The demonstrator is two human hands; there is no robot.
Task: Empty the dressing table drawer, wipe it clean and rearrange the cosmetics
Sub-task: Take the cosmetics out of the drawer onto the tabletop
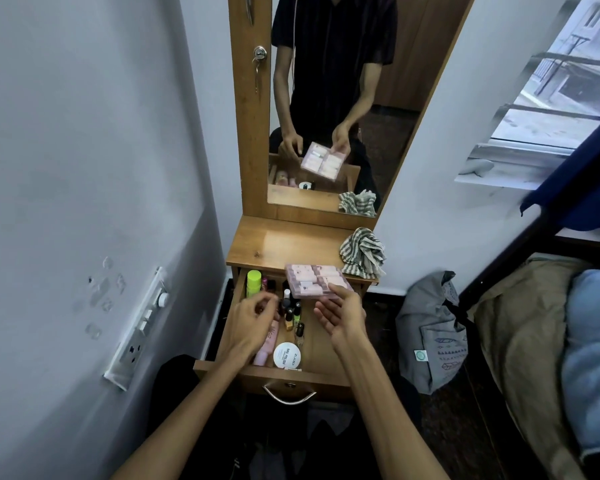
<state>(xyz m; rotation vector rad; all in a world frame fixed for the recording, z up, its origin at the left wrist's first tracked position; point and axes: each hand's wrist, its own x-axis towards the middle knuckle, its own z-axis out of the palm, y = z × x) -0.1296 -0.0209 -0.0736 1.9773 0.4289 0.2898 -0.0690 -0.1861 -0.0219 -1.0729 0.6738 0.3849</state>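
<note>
The wooden drawer [284, 375] of the dressing table stands pulled out. Inside lie a green-capped bottle [253, 283], a pink tube [268, 344], a round white nail-polish-remover tub [287, 355] and several small dark bottles [293, 315]. My right hand [340, 315] grips the near edge of a flat pink cosmetics box [314, 279] and holds it above the drawer's back right, level with the tabletop edge. My left hand [253, 318] hovers over the drawer's left side with its fingers curled together; I see nothing in it. A striped cloth [362, 252] lies crumpled on the tabletop.
The wooden tabletop [284, 244] sits under a tall mirror [333, 109] that reflects my body and the box. A white wall with a switchboard [139, 327] is on the left. A grey bag [430, 337] and a bed [551, 341] are on the right.
</note>
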